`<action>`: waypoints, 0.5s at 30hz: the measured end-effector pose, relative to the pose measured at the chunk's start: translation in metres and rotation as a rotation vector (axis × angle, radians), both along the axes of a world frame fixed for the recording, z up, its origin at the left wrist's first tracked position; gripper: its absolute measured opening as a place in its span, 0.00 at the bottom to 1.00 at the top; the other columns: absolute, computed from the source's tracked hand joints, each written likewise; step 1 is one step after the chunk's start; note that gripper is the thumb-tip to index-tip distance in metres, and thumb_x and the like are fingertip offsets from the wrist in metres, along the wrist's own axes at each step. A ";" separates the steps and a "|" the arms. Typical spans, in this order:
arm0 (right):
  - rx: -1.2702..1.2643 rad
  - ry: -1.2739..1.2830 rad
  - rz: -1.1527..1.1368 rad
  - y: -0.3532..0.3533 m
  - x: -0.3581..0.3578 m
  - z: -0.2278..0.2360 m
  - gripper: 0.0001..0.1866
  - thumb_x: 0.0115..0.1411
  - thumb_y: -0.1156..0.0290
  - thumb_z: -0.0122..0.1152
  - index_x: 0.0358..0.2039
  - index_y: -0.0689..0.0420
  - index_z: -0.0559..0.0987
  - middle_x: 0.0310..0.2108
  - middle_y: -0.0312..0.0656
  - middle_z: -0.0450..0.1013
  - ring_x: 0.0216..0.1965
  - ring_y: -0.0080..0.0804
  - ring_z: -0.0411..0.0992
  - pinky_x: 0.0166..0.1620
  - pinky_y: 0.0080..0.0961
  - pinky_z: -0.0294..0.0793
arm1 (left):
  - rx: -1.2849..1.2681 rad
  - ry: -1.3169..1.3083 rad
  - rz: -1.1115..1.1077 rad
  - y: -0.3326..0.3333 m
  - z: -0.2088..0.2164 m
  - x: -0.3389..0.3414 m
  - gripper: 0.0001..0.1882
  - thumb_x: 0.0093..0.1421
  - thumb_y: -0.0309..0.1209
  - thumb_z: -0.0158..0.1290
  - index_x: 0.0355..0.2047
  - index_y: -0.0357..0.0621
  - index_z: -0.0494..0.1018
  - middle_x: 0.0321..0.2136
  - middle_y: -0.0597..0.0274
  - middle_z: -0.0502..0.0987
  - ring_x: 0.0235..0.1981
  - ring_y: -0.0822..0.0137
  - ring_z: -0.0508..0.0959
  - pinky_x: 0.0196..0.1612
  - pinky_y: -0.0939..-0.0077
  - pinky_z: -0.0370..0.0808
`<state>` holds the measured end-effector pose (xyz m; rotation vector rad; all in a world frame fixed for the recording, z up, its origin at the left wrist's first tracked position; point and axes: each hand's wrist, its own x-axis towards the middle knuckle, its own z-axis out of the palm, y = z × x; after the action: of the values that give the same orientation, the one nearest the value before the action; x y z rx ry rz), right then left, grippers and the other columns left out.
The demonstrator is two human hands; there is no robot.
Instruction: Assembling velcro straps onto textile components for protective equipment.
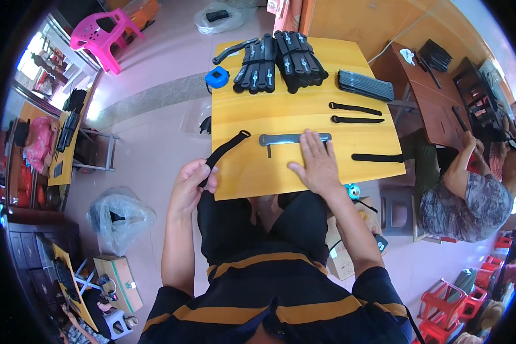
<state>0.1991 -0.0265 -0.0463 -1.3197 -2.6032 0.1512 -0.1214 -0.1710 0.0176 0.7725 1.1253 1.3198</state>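
Left hand (190, 180) pinches black cinch strap (226, 148); right hand (317, 166) flat on grey strip (284, 139). Far bundles (259, 69) seem done; right-side straps (375, 157) loose.

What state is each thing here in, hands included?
Looped black fabric strap: held, unfastened
Long grey flat strip: lying flat
Left hand: fingers closed on the strap
Right hand: open, fingers on the strip
Two thick black strap bundles: gathered, side by side
Long grey strip stack: piled together
Pink plastic armchair: upright, unoccupied
Clear plastic bag: crumpled
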 end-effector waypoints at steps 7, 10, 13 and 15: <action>-0.009 -0.055 -0.156 0.011 0.033 0.004 0.48 0.66 0.34 0.46 0.71 0.65 0.58 0.74 0.52 0.50 0.75 0.48 0.48 0.72 0.55 0.45 | 0.006 0.002 0.028 -0.014 0.003 0.000 0.11 0.69 0.36 0.55 0.38 0.40 0.77 0.22 0.66 0.78 0.20 0.75 0.76 0.26 0.83 0.73; -0.023 -0.051 -0.204 0.012 0.035 0.007 0.49 0.66 0.34 0.45 0.70 0.66 0.58 0.74 0.53 0.51 0.74 0.50 0.49 0.72 0.57 0.46 | 0.018 -0.010 0.016 -0.019 0.009 0.006 0.11 0.69 0.36 0.55 0.39 0.40 0.77 0.22 0.66 0.79 0.20 0.75 0.77 0.26 0.83 0.74; -0.007 -0.031 -0.232 0.011 0.033 0.010 0.49 0.66 0.35 0.46 0.70 0.67 0.58 0.73 0.55 0.52 0.74 0.53 0.50 0.71 0.59 0.47 | 0.055 -0.003 -0.007 -0.021 0.017 0.011 0.11 0.69 0.36 0.55 0.39 0.40 0.78 0.23 0.65 0.79 0.21 0.75 0.77 0.27 0.83 0.74; 0.111 0.053 -0.192 0.007 0.019 0.010 0.48 0.66 0.36 0.48 0.70 0.67 0.58 0.73 0.57 0.52 0.74 0.53 0.49 0.71 0.58 0.47 | 0.063 0.003 -0.017 -0.025 0.019 0.010 0.11 0.70 0.36 0.54 0.39 0.40 0.78 0.23 0.65 0.79 0.22 0.74 0.78 0.28 0.83 0.75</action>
<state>0.2184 -0.0193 -0.0365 -1.4944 -2.3877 0.0102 -0.1113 -0.1961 0.0367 0.8288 1.0816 1.3460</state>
